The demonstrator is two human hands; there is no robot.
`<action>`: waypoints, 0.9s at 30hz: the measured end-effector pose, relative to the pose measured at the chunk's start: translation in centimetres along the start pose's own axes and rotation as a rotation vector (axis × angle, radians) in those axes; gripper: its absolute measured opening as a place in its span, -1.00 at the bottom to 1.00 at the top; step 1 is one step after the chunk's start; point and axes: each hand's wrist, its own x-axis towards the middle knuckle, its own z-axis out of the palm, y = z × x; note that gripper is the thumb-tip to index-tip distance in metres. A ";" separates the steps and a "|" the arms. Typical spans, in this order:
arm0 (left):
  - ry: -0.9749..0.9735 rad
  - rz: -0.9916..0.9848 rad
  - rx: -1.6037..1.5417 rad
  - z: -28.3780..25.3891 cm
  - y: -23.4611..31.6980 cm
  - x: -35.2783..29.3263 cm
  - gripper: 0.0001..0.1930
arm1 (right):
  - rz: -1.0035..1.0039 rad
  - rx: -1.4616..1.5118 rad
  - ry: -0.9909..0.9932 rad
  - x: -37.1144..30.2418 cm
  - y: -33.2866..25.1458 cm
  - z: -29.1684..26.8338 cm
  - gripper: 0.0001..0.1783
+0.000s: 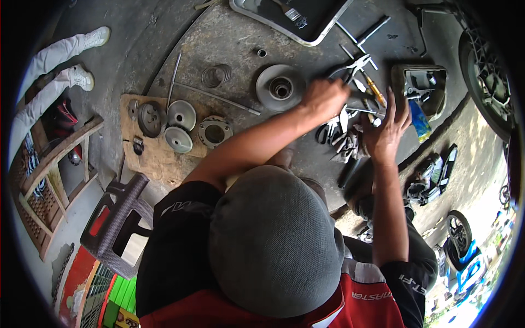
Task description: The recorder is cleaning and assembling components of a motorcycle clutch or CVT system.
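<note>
My left hand [326,99] reaches across over a spread of hand tools, its fingers curled; whatever lies within them is hidden. Just beyond it are pliers [358,63] and a screwdriver with a yellow handle [377,93]. My right hand [384,134] is at the right side of the tools, fingers stretched and apart. Between the hands, a crumpled grey glove or rag [345,148] lies beside dark-handled tools. Left of my left hand, a round metal pulley-like part [268,87] rests on the concrete.
Cardboard [156,164] at left carries several round metal parts. A coil spring [216,76] and a long T-handle wrench [219,98] lie nearby. A metal tray [314,38] holds a brush at the back. At right stand a parts bin [402,82], a blue packet [420,121] and a wheel [481,82].
</note>
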 end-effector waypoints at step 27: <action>-0.009 -0.124 0.086 -7.1 -7.6 -9.2 -0.47 | 0.341 0.495 -0.674 -4.3 -4.3 0.0 -0.49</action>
